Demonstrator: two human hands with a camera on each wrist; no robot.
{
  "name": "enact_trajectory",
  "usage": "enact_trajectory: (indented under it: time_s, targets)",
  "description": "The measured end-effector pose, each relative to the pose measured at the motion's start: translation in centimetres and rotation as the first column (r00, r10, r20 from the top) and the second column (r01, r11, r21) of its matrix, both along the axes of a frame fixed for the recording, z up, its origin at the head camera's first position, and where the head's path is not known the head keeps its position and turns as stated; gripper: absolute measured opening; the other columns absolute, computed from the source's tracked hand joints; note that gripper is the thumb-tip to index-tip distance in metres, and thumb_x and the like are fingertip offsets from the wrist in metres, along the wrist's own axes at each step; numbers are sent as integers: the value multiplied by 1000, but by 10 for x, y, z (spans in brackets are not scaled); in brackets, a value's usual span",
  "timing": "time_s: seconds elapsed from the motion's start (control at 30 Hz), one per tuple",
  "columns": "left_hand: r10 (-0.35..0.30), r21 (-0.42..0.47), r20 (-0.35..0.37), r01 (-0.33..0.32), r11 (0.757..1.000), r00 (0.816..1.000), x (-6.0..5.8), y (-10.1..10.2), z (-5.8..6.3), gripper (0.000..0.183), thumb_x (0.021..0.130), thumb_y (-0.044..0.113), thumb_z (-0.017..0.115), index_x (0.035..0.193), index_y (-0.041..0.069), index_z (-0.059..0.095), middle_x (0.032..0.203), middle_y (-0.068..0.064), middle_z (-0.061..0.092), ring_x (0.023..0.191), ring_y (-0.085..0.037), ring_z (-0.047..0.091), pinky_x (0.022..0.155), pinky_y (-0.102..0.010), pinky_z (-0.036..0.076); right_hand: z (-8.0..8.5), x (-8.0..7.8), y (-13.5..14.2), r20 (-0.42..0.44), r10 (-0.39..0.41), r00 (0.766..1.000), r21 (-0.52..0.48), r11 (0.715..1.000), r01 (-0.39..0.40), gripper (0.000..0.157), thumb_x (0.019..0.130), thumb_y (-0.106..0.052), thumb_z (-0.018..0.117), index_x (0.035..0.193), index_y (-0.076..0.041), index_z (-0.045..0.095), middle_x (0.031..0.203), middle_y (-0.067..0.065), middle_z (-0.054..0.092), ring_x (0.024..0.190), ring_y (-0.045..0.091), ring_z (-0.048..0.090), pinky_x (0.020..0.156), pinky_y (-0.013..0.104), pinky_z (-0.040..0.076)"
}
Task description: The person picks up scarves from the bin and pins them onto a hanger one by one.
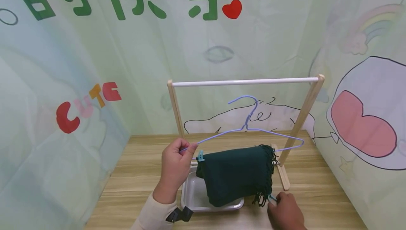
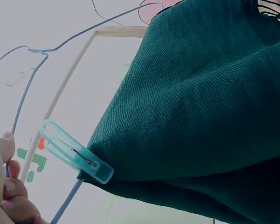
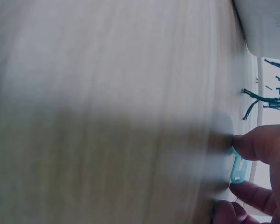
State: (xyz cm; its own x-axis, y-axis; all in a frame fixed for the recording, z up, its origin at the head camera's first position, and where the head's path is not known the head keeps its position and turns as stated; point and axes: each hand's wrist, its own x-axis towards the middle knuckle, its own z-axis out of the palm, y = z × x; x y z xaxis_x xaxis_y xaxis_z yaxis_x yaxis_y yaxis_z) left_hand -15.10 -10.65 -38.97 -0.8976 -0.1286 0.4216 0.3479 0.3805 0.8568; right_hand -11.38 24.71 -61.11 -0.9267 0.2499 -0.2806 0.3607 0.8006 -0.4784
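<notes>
My left hand (image 1: 177, 164) grips the left end of a blue wire hanger (image 1: 219, 134), holding it up with its hook on top. Over the hanger's lower bar hangs a folded dark green scarf (image 1: 238, 175) with fringe at its right side. A light blue clothespin (image 2: 77, 151) clips the scarf's left corner to the bar, close to my left fingers. Low at the right, by the tabletop, my right hand (image 1: 286, 211) pinches a second light blue clothespin (image 3: 239, 169) between thumb and finger. That clothespin is just below the fringe and partly hidden by the fingers.
A rack with a white rail (image 1: 244, 82) and wooden posts stands behind the hanger. Beneath the scarf, a grey-white tray (image 1: 190, 193) rests on the wood-grain table (image 1: 123, 180). A printed cloth (image 1: 152, 57) surrounds the table's back and sides.
</notes>
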Motion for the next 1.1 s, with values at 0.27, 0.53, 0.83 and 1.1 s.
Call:
enact_trajectory:
  time_s: [0.27, 0.53, 0.83, 1.1]
  targets:
    - [0, -7, 12, 0, 1000, 1000, 0, -1, 1, 24, 96, 19, 79, 86, 5, 64, 71, -5, 48, 66, -20, 46, 57, -22, 40, 5, 1, 5, -3, -13, 1000, -65, 998, 13, 33, 89, -25, 76, 103, 3, 67, 89, 12, 58, 75, 24, 55, 63, 39, 48]
    - [15, -24, -24, -15, 1000, 1000, -1, -1, -2, 23, 95, 17, 80, 84, 5, 63, 70, -3, 48, 65, -17, 45, 56, -22, 39, 24, 6, 12, -132, -36, 991, -81, 996, 26, 44, 90, -30, 77, 112, 7, 66, 99, 21, 64, 85, 29, 61, 73, 50, 53]
    - [7, -25, -20, -8, 1000, 1000, -1, -2, -3, 24, 96, 18, 80, 85, 6, 63, 70, -3, 47, 64, -16, 45, 56, -22, 38, 63, 6, 18, -205, -131, 970, -141, 985, 103, 45, 94, -30, 76, 116, 7, 66, 112, 27, 65, 95, 36, 65, 76, 50, 54]
    - [19, -20, -33, -20, 1000, 999, -2, -2, -3, 23, 95, 16, 80, 84, 5, 63, 69, -2, 48, 65, -16, 46, 56, -22, 39, 112, 10, 23, -370, -242, 897, -216, 961, 171, 39, 97, -24, 75, 122, 5, 64, 117, 27, 65, 87, 29, 67, 62, 30, 49]
